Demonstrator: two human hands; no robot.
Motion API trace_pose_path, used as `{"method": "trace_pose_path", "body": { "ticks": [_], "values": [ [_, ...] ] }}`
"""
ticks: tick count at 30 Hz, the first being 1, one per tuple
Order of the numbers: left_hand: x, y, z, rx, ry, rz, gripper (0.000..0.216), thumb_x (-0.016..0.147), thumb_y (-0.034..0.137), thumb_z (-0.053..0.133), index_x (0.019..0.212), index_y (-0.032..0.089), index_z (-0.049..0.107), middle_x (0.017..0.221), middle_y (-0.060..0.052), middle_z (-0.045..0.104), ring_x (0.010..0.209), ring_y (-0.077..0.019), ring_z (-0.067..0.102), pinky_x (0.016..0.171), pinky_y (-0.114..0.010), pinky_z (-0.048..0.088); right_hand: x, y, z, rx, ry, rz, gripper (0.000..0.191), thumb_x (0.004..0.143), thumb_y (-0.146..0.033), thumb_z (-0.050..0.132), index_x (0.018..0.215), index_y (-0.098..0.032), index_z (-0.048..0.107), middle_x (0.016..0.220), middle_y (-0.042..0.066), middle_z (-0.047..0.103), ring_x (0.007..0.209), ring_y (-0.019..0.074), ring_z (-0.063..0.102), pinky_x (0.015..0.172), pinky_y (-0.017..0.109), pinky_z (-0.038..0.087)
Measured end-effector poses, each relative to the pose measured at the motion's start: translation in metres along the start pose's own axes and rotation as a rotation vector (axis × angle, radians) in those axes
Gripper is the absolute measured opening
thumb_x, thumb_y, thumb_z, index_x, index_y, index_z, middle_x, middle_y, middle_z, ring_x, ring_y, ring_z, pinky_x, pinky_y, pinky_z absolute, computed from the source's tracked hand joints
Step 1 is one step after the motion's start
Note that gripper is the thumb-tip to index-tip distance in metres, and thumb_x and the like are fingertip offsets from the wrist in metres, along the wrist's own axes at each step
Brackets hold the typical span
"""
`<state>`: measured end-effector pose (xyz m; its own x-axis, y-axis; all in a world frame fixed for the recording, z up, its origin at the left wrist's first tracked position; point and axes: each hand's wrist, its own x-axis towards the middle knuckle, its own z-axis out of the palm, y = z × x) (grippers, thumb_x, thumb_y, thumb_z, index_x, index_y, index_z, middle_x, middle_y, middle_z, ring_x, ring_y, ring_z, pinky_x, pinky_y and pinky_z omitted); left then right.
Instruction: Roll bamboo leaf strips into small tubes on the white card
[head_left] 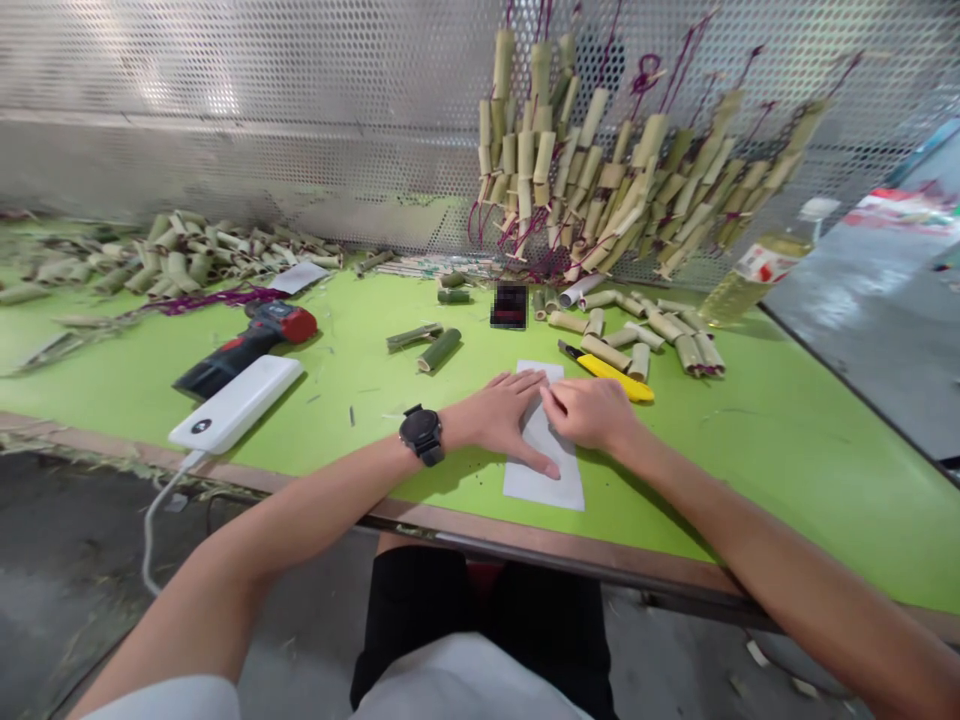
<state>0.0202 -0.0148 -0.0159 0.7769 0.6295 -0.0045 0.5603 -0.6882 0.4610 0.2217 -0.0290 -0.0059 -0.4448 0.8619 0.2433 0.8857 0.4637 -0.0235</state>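
A strip of white paper (541, 487) lies on the green tabletop in front of me. My left hand (506, 412) rests on it with the fingers stretched out and the thumb apart; a black watch (421, 434) is on that wrist. My right hand (592, 410) is closed at the paper's right side, its fingertips at the sheet near my left fingers. Whatever those fingers may pinch is hidden. Just beyond the right hand lies a yellow utility knife (615, 378), its dark tip pointing up and left.
On the left are a cordless drill (251, 340), a white power bank (238, 405) with a cable, and a heap of bamboo pieces (180, 260). Strung bamboo tubes (600, 180) hang on the perforated metal panel (300, 130). An oil bottle (761, 265) stands at the right.
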Motion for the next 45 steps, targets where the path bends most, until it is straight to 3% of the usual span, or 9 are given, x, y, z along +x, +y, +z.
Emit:
{"method": "trace_pose_path", "body": {
  "ticks": [5, 11, 16, 22, 27, 32, 38, 42, 45],
  "values": [
    [0.000, 0.001, 0.000, 0.007, 0.005, -0.002, 0.139, 0.067, 0.097, 0.064, 0.168, 0.015, 0.017, 0.174, -0.019, 0.016, 0.161, -0.0412, 0.014, 0.130, -0.056, 0.008, 0.015, 0.005, 0.005, -0.095, 0.071, 0.119, 0.052, 0.102, -0.034, 0.035, 0.083, -0.014, 0.079, 0.086, 0.015, 0.078, 0.069, 0.0213, 0.062, 0.060, 0.035, 0.025],
    [0.000, 0.000, -0.002, 0.004, -0.012, -0.004, 0.134, 0.069, 0.095, 0.064, 0.167, 0.014, 0.022, 0.174, -0.018, 0.017, 0.161, -0.0403, 0.015, 0.130, -0.054, 0.008, -0.001, -0.003, -0.001, 0.036, -0.014, -0.025, 0.051, 0.102, -0.036, 0.037, 0.077, -0.017, 0.077, 0.073, 0.011, 0.074, 0.060, 0.0183, 0.056, 0.058, 0.034, 0.025],
    [0.001, 0.001, -0.001, 0.009, -0.024, -0.016, 0.139, 0.069, 0.096, 0.064, 0.169, 0.014, 0.013, 0.175, -0.017, 0.012, 0.162, -0.0395, 0.010, 0.131, -0.056, 0.004, 0.010, 0.004, 0.003, -0.094, 0.059, 0.139, 0.050, 0.102, -0.036, 0.038, 0.080, -0.015, 0.078, 0.083, 0.015, 0.077, 0.069, 0.0217, 0.062, 0.059, 0.035, 0.023],
    [0.000, 0.000, 0.002, 0.023, -0.016, -0.003, 0.132, 0.072, 0.097, 0.060, 0.167, 0.014, 0.022, 0.174, -0.018, 0.014, 0.162, -0.0378, 0.012, 0.131, -0.054, 0.005, 0.003, -0.005, 0.003, 0.015, 0.000, 0.010, 0.052, 0.104, -0.036, 0.036, 0.082, -0.017, 0.078, 0.075, 0.011, 0.075, 0.061, 0.0185, 0.058, 0.058, 0.034, 0.025],
    [0.001, 0.001, 0.002, 0.024, 0.003, -0.017, 0.137, 0.072, 0.097, 0.060, 0.169, 0.013, 0.013, 0.175, -0.018, 0.012, 0.163, -0.0371, 0.010, 0.131, -0.054, 0.003, 0.010, 0.000, 0.000, -0.102, 0.052, 0.174, 0.052, 0.103, -0.037, 0.036, 0.080, -0.015, 0.078, 0.081, 0.015, 0.077, 0.068, 0.0217, 0.062, 0.058, 0.034, 0.025],
    [0.002, 0.001, 0.004, 0.033, -0.004, -0.009, 0.132, 0.072, 0.096, 0.061, 0.167, 0.013, 0.024, 0.174, -0.019, 0.014, 0.163, -0.0374, 0.011, 0.131, -0.053, 0.005, 0.005, -0.008, 0.002, 0.053, 0.008, 0.018, 0.051, 0.104, -0.036, 0.035, 0.085, -0.017, 0.079, 0.079, 0.011, 0.077, 0.063, 0.0181, 0.059, 0.058, 0.032, 0.029],
    [0.001, 0.002, 0.004, 0.028, 0.001, -0.026, 0.136, 0.073, 0.096, 0.060, 0.170, 0.014, 0.012, 0.175, -0.017, 0.009, 0.163, -0.0377, 0.010, 0.131, -0.054, 0.003, 0.010, -0.001, 0.000, -0.087, 0.037, 0.197, 0.052, 0.104, -0.034, 0.036, 0.082, -0.014, 0.079, 0.084, 0.016, 0.078, 0.068, 0.0211, 0.063, 0.058, 0.033, 0.028],
    [0.001, 0.002, 0.004, 0.021, 0.001, -0.025, 0.134, 0.071, 0.096, 0.061, 0.167, 0.012, 0.023, 0.174, -0.019, 0.013, 0.163, -0.0361, 0.011, 0.132, -0.051, 0.004, 0.006, -0.011, -0.001, 0.072, -0.029, 0.048, 0.054, 0.105, -0.035, 0.033, 0.086, -0.016, 0.079, 0.079, 0.012, 0.077, 0.061, 0.0182, 0.060, 0.057, 0.032, 0.033],
    [0.002, 0.003, 0.004, 0.020, 0.014, -0.037, 0.137, 0.069, 0.098, 0.061, 0.168, 0.012, 0.020, 0.174, -0.019, 0.014, 0.163, -0.0368, 0.011, 0.132, -0.052, 0.005, 0.009, -0.008, -0.001, 0.030, -0.013, 0.113, 0.056, 0.106, -0.038, 0.034, 0.082, -0.017, 0.080, 0.079, 0.013, 0.077, 0.064, 0.0200, 0.062, 0.058, 0.032, 0.032]
  ]
}}
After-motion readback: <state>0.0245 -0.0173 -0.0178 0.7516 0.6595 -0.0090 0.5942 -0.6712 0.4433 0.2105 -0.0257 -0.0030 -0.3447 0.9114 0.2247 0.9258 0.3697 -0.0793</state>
